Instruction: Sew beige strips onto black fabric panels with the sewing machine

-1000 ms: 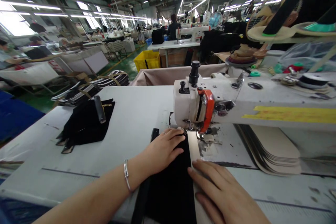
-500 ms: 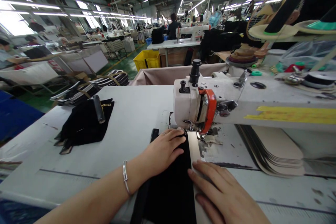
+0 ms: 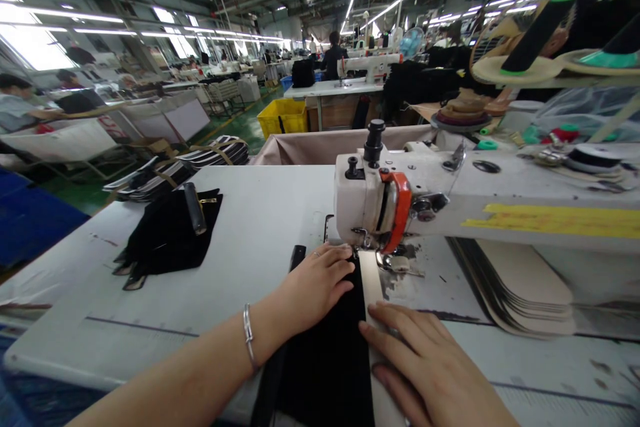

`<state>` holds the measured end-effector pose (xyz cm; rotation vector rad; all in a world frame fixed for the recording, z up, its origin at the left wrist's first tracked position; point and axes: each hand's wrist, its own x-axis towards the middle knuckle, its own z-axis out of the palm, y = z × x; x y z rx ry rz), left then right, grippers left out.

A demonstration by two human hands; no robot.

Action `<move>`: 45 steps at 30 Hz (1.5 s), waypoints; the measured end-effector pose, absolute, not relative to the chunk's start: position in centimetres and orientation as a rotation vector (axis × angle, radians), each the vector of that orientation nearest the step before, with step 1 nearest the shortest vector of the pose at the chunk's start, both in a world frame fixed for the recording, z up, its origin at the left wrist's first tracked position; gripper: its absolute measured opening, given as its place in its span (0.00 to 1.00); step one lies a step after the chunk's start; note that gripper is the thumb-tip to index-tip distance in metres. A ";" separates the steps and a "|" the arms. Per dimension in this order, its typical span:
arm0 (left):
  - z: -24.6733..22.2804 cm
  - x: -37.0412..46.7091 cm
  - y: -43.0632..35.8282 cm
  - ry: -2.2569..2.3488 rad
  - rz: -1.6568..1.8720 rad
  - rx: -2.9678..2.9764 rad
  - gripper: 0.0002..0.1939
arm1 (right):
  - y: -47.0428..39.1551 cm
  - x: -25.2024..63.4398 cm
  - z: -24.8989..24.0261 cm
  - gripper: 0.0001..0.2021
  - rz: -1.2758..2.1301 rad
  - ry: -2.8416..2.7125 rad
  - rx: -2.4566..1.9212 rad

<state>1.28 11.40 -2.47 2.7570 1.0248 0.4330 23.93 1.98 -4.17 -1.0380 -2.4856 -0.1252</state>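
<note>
A black fabric panel [image 3: 325, 373] lies on the machine bed, with a cream strip [image 3: 371, 280] along its right edge running up under the sewing machine [image 3: 367, 197]. My left hand [image 3: 317, 287] rests flat on the black fabric close to the presser foot, fingers stretched forward. Lower down, my right hand [image 3: 415, 360] lies over the cream strip, its fingertips touching the strip and the fabric's edge. Both hands have their fingers apart. The needle point is hidden behind my left fingertips and the machine head.
Left on the white table [image 3: 250, 207] lies a black fabric piece [image 3: 170, 233] with a dark-handled tool on it. Cream panels [image 3: 525, 287] are stacked under the machine arm. Thread cones [image 3: 537, 37] stand at right. A yellow crate [image 3: 283, 117] and another sewing table are beyond.
The whole view has shifted slightly, so the table and machine sit a little further right. Both hands keep nearly the same place on the fabric and strip.
</note>
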 end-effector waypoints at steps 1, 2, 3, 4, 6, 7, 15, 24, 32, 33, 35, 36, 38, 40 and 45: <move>-2.5 1.4 11.5 1.027 0.437 2.755 0.14 | 2.0 23.9 -4.2 0.19 -0.129 -2.490 -1.033; -2.6 1.5 11.6 1.030 0.436 2.756 0.14 | 2.0 23.9 -4.2 0.20 -0.133 -2.494 -1.034; -2.6 1.5 11.8 1.036 0.439 2.760 0.14 | 2.1 23.9 -4.3 0.20 -0.138 -2.495 -1.043; -2.6 1.6 11.9 1.043 0.443 2.768 0.14 | 2.2 23.9 -4.3 0.20 -0.142 -2.494 -1.058; -2.2 1.4 11.6 1.046 0.423 2.792 0.15 | 2.2 23.8 -4.4 0.21 -0.142 -2.487 -1.088; -1.8 1.2 11.1 1.037 0.398 2.800 0.16 | 2.0 23.8 -4.4 0.21 -0.139 -2.478 -1.101; 0.3 -0.9 1.9 0.658 0.214 2.802 0.16 | -1.7 24.6 -3.9 0.15 -0.019 -2.446 -1.006; -0.6 -0.7 0.3 0.536 0.383 2.971 0.14 | -2.2 24.3 -3.8 0.14 -0.027 -2.428 -0.974; 0.2 0.3 3.4 0.770 0.397 2.873 0.16 | -1.2 24.4 -4.2 0.13 -0.129 -2.485 -0.823; 0.2 0.5 3.9 0.828 0.372 2.905 0.18 | -1.1 24.4 -4.2 0.13 -0.129 -2.483 -0.819; 0.1 0.9 4.7 0.848 0.346 2.964 0.18 | -0.8 24.4 -4.3 0.14 -0.139 -2.473 -0.819; 0.0 1.0 5.0 0.847 0.339 2.989 0.17 | -0.6 24.4 -4.3 0.14 -0.146 -2.476 -0.820; -0.3 1.2 5.4 0.846 0.321 3.042 0.13 | -0.3 24.4 -4.2 0.15 -0.151 -2.484 -0.829; -0.4 1.3 5.8 0.828 0.275 3.094 0.11 | 0.2 24.3 -4.2 0.15 -0.147 -2.488 -0.836; -0.5 1.3 6.9 0.782 0.228 3.146 0.14 | 1.1 24.3 -3.9 0.15 -0.132 -2.520 -0.821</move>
